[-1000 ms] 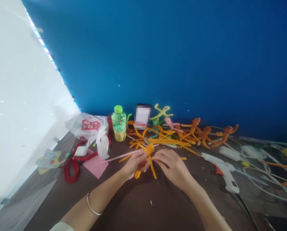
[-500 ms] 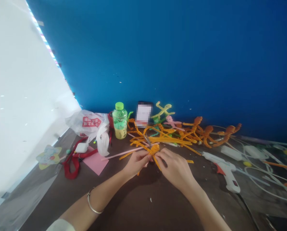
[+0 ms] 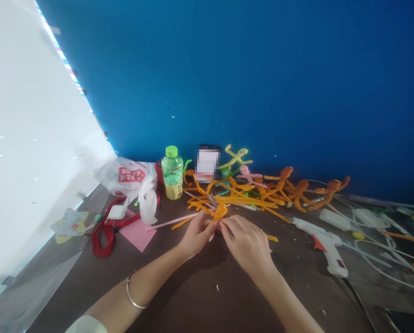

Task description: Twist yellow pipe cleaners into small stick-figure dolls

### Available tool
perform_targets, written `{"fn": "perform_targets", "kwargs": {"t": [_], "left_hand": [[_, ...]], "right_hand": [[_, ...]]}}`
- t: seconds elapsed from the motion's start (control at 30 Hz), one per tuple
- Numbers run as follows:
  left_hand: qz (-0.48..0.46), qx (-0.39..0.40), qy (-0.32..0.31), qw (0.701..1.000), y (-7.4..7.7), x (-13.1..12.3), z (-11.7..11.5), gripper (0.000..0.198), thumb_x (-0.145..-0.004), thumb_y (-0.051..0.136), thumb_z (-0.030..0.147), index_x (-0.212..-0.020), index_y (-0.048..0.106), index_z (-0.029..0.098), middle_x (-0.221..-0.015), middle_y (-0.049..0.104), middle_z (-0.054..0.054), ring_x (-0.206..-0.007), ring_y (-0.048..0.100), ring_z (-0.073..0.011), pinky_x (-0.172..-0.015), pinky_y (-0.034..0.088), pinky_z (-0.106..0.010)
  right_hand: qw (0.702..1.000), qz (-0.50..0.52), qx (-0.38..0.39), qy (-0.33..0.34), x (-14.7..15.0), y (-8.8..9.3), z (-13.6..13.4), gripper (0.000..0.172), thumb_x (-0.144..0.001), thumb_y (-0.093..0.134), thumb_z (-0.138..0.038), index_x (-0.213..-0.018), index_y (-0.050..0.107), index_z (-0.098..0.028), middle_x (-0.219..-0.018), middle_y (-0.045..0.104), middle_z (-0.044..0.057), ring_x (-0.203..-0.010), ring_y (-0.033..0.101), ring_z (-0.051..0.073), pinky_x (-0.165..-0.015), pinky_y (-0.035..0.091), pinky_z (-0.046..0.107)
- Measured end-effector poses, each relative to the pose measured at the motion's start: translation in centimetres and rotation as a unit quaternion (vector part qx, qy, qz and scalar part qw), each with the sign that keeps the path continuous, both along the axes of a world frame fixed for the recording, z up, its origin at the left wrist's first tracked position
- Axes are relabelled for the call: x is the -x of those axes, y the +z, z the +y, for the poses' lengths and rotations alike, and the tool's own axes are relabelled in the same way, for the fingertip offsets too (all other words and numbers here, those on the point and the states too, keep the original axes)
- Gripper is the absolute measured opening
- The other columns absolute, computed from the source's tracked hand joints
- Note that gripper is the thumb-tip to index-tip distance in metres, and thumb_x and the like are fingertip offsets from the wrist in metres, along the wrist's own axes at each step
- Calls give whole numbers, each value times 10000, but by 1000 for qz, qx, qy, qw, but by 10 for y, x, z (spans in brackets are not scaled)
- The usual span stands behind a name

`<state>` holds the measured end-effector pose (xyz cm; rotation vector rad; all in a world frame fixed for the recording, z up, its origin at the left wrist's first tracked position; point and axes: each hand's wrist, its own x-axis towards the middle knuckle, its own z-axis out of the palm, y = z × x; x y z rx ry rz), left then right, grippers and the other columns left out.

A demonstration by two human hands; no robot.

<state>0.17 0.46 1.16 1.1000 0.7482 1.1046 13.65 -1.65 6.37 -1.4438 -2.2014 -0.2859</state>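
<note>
An orange fuzzy-wire figure (image 3: 220,212) with a rounded, coiled head is held over the dark table. My left hand (image 3: 199,232) pinches it from the left, fingers closed. From the right, my right hand (image 3: 244,238) grips its lower part between thumb and fingers. Its lower strands are mostly hidden by my fingers. Just behind lie loose orange fuzzy wires (image 3: 248,201) and a pair of scissors (image 3: 212,200), partly covered. Several finished-looking orange figures (image 3: 300,192) and a pink figure (image 3: 249,175) rest behind to the right.
A green-capped bottle (image 3: 172,175) stands behind my left hand, beside a plastic bag (image 3: 126,175). Pink paper (image 3: 139,235) and a red strap (image 3: 102,243) lie left. To the right are a white glue gun (image 3: 326,245) and tangled cables (image 3: 383,249). A blurred-out panel (image 3: 207,163) leans against the blue wall.
My right hand has shifted slightly and turned, with its fingers closer over the figure's lower part. The orange strand that hung down between my hands is now hidden.
</note>
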Motion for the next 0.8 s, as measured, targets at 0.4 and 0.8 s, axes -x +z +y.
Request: {"fn": "perform_targets", "kwargs": {"t": [0.4, 0.8], "left_hand": [[-203, 200, -175, 942, 8, 16, 8, 260, -722, 618, 364, -745, 480, 144, -595, 421, 31, -436, 333, -37, -404, 203, -169], [-259, 260, -261, 893, 8, 18, 4, 215, -735, 607, 309, -713, 541, 106, -540, 368, 34, -429, 252, -31, -412, 199, -151]], "right_hand": [[961, 241, 127, 45, -16, 18, 6, 143, -842, 457, -292, -799, 570, -216, -810, 618, 46, -675, 567, 156, -572, 434, 240], [974, 151, 116, 119, -7, 17, 4, 179, -865, 421, -217, -773, 574, -203, -756, 601, 40, -707, 543, 159, -641, 403, 266]]}}
